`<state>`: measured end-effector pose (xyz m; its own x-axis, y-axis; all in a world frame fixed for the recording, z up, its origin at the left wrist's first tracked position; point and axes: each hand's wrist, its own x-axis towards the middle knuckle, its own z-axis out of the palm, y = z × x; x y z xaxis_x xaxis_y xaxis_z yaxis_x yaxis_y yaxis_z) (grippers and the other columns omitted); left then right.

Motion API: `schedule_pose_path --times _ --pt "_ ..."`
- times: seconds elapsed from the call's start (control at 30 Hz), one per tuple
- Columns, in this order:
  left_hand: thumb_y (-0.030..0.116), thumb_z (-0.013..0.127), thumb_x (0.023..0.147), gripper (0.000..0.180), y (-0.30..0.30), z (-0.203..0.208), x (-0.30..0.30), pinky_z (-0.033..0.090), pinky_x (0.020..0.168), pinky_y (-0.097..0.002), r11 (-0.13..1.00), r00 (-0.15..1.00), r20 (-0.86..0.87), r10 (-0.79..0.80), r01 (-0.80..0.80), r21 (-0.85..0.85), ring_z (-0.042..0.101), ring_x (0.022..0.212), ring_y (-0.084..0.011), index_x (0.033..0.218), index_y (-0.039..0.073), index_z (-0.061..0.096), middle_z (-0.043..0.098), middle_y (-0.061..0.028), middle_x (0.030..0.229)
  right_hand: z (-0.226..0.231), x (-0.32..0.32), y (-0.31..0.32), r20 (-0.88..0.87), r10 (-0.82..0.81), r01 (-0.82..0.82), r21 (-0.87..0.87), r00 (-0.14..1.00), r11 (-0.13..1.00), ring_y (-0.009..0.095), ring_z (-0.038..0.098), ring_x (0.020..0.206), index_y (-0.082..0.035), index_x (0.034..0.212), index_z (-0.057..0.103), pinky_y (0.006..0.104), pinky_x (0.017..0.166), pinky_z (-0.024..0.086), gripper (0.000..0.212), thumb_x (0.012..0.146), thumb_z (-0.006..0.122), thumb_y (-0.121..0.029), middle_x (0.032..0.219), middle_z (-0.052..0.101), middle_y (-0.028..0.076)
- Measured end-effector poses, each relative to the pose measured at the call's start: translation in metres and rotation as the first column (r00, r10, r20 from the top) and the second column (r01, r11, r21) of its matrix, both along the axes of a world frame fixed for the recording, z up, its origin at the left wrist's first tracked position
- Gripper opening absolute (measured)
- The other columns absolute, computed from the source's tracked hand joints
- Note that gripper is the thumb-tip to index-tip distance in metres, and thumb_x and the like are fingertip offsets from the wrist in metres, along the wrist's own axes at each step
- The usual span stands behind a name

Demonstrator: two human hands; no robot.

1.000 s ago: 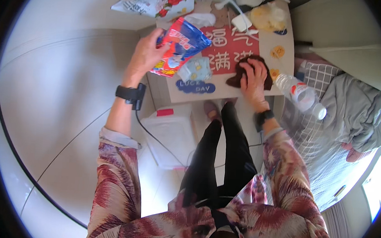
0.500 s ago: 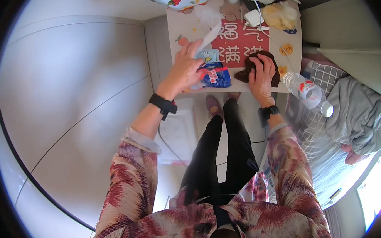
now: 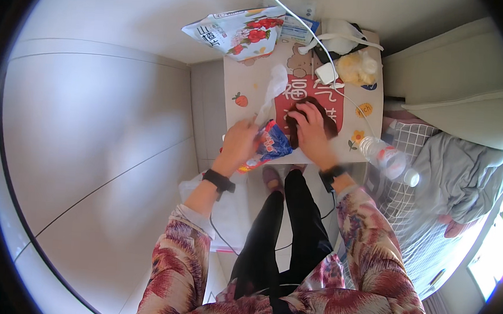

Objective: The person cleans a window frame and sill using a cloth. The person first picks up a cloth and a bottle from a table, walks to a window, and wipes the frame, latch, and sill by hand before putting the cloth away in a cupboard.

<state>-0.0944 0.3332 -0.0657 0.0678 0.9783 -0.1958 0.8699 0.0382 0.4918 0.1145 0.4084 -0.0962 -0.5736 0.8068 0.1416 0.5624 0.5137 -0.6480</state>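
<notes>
Cluttered table (image 3: 250,79): blue packet (image 3: 272,144) overhangs near edge.

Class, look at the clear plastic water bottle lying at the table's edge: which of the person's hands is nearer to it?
Right. The right hand rests on a dark brown object, just left of the bottle. The left hand holds a blue snack packet farther away.
</notes>
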Motion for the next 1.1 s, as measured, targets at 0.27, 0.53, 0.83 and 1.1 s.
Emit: schedule_pose_path --times 0.27,0.53,0.83,1.1 --pt "0.007 0.066 0.067 0.037 -0.004 -0.002 0.004 0.044 0.071 -0.0418 0.997 0.996 -0.053 0.074 -0.075 0.0 0.056 0.082 -0.0323 0.102 0.003 0.052 0.059 -0.0129 0.085 -0.01 -0.073 0.085 -0.008 0.078 -0.077 0.092 0.997 0.993 0.037 0.037 0.121 -0.007 0.122 0.044 0.0446 0.103 0.031 0.047 0.076 0.054 0.002 0.125 0.042 0.017" --pt "0.009 0.066 0.066 0.021 -0.008 -0.007 -0.002 0.043 0.072 -0.0411 0.98 0.999 -0.041 0.017 -0.025 -0.196 0.057 0.083 -0.0305 0.087 0.006 0.061 0.06 -0.0116 0.082 -0.03 -0.106 0.125 0.072 -0.159 0.145 0.17 0.985 0.975 0.036 0.034 0.124 -0.006 0.123 0.042 0.046 0.104 0.028 0.05 0.076 0.057 -0.006 0.129 0.04 0.016" --pt "0.011 0.065 0.073 0.022 -0.012 0.002 -0.032 0.048 0.073 -0.0367 0.901 0.894 0.279 0.35 -0.239 -0.362 0.062 0.077 -0.0324 0.091 -0.001 0.062 0.064 -0.017 0.084 -0.037 -0.115 0.152 0.047 -0.194 0.173 0.29 0.98 0.941 0.037 0.034 0.124 -0.004 0.119 0.046 0.0474 0.104 0.026 0.047 0.074 0.055 -0.016 0.128 0.042 0.017" --pt "0.013 0.067 0.076 0.031 -0.013 0.018 -0.076 0.049 0.071 -0.0315 0.872 0.745 0.462 0.481 -0.352 -0.341 0.063 0.075 -0.0248 0.103 -0.002 0.058 0.066 -0.0172 0.085 -0.027 -0.097 0.09 0.061 -0.01 -0.006 0.255 0.998 0.967 0.035 0.038 0.121 -0.004 0.113 0.049 0.0459 0.101 0.031 0.045 0.068 0.057 -0.003 0.123 0.045 0.016"
